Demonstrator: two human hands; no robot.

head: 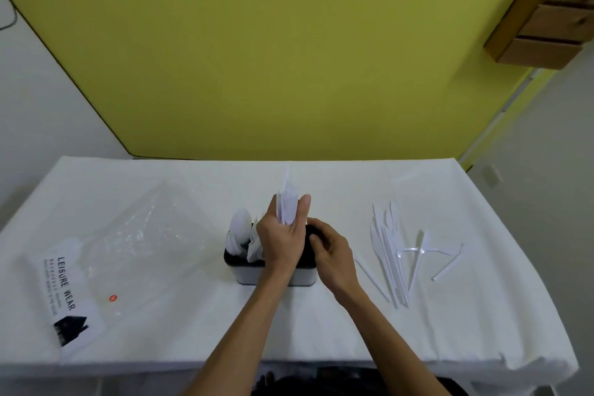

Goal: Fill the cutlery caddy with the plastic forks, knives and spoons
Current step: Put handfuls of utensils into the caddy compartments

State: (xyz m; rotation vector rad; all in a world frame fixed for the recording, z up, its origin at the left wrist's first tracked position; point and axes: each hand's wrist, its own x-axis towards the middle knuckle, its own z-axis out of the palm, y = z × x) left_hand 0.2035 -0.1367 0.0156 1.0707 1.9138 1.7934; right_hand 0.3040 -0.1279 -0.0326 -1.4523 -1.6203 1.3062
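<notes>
Caddy (246, 275) sits mid-table on the white cloth (193, 325), directly under both hands. White spoons (241, 225) already stand bowl-up in its left compartment.

Left hand (279, 238) is over the caddy, fingers and thumb wrapped round a bundle of white plastic pieces (287, 206) held upright, tips pointing away from the person. They look like knives, but the blur leaves that unsure.

Right hand (332, 251) is at the caddy's right end, fingers curled down at the dark opening. I can't tell whether it grips the rim, steadies the box or holds a piece.

Loose pile of white cutlery (390, 254) lies on the cloth to the right, well apart from the caddy, with a few thin strays beside it. So the job is partly done.

Clear plastic bag (144, 235) with a printed label card (66, 292) lies to the left.

Handling, as a judgement:
- The pieces are very light, thin, smooth and a bit springy, so a bundle will fan out or slip if held loosely.
- Best taken round the handles mid-length as a bunch, not by the tips, which would snap or bend under a squeeze.
- The caddy looks light too, and likely needs a steadying hand while bundles drop in.
</notes>
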